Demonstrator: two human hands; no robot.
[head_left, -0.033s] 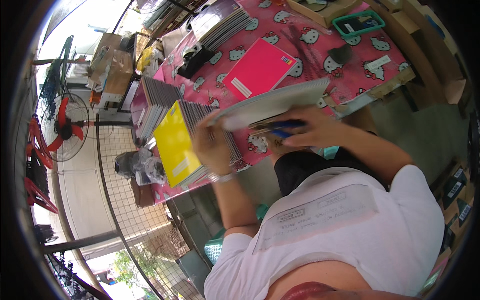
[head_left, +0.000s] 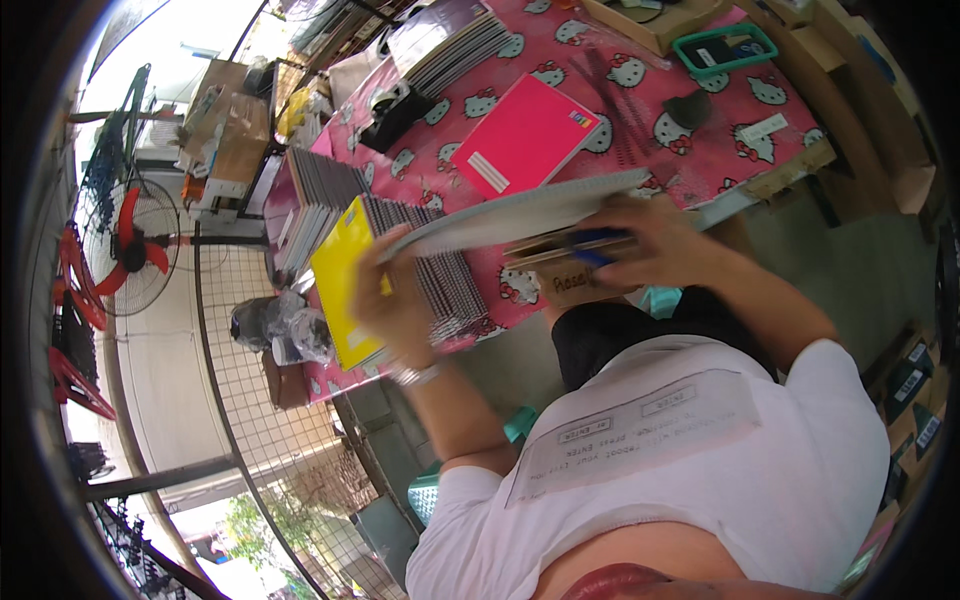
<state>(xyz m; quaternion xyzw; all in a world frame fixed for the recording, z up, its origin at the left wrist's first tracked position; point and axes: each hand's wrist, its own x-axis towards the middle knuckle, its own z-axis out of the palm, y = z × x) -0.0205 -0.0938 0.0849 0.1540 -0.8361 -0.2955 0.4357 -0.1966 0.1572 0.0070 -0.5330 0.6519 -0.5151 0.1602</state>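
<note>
Fingers point(head_left: 388, 272) of the left hand point(head_left: 395, 300) curl round the near end of a thin grey spiral-bound notebook point(head_left: 520, 212), held flat above the pink cartoon-print worktop point(head_left: 640, 110). At its other end, the right hand point(head_left: 655, 240) is closed on a blue pen point(head_left: 600, 240) and a brown cardboard piece point(head_left: 570, 262), beneath the notebook's edge. A yellow notebook point(head_left: 338, 280) lies just beside the left hand, a pink one point(head_left: 525, 135) beyond.

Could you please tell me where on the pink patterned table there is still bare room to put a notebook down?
The clearest bare patch of the pink tablecloth lies between the pink notebook and the green tray. It is crowded around the left hand, by the yellow notebook and the spiral notebook stacks.
</note>
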